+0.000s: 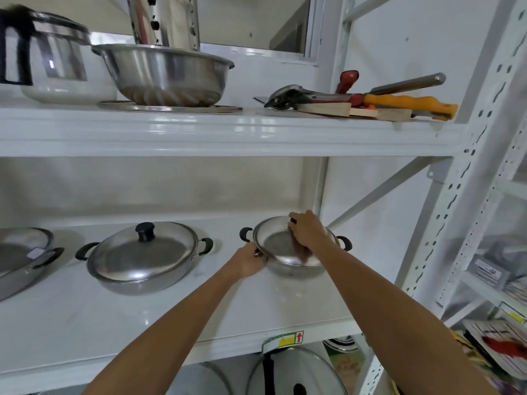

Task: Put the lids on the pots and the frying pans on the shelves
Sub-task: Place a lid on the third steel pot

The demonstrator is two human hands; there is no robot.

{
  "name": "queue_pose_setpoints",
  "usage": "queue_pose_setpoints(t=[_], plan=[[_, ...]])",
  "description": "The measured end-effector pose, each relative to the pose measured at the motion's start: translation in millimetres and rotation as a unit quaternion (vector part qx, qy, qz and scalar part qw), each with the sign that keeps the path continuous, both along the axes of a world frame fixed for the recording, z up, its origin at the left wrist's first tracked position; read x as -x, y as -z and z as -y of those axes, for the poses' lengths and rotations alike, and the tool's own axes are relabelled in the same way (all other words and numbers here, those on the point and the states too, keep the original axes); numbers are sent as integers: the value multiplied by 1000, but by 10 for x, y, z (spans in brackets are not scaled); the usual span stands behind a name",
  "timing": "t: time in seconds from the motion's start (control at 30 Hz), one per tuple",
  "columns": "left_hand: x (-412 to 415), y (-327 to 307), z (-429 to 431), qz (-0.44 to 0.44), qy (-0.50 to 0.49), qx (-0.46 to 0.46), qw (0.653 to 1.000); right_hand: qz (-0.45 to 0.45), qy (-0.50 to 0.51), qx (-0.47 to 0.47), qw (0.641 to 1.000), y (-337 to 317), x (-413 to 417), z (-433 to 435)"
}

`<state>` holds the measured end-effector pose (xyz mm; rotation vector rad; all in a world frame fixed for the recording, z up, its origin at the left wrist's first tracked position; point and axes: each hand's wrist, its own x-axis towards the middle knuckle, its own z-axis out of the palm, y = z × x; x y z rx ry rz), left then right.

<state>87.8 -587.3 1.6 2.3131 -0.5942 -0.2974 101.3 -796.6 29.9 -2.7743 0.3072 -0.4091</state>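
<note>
Right now both hands are on the rightmost pot (296,266), which sits on the middle shelf (171,315) near the right upright (467,195). The right hand (309,230) is closed over the black knob (293,221) of a steel lid (281,246), fingers wrapped around it from above. Only a sliver of the knob shows past the fingertips. That lid sits tilted on the pot, far edge higher than the near edge, not seated flat on the rim. The left hand (251,262) pinches the pot at its near-left rim, thumb on top, just below the pot's left black handle (245,234). The right black handle (345,243) pokes out past the right wrist. So the lid is directly under the right palm, and the pot body lies between the two hands.

Left of it on the same shelf, well apart, stands a second pot (137,277) with its lid (142,252) flat on and its black knob (145,231) upright. Further left, a third pan (20,260) is cut off by the frame edge; it looks open, with a pale tag inside it.

On the upper shelf (222,132) are a steel bowl (165,75) on a flat round tray (171,107), a lidded pot at far left (54,52), and a pile of hand tools (356,98) with red and orange grips lying on wooden blocks. Below the middle shelf, glass lids (293,372) are partly visible.
</note>
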Motion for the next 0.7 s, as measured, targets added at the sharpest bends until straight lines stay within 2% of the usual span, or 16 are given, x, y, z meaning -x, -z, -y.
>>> queue_pose_setpoints(t=[0.2,0.37,0.57,0.63,0.7], plan=[[134,-16,-151,-14,17,16,1000,-8,28,65,997,39,60,-81],[200,295,-319,-22,21,-5,1000,21,82,89,992,226,213,-253],[445,634,-539,-1,9,78,997,40,64,101,992,394,611,-493],[550,682,-645,25,5,107,994,79,29,102,991,438,840,-612],[673,720,-792,40,-2,127,991,120,41,97,987,492,1042,-746]])
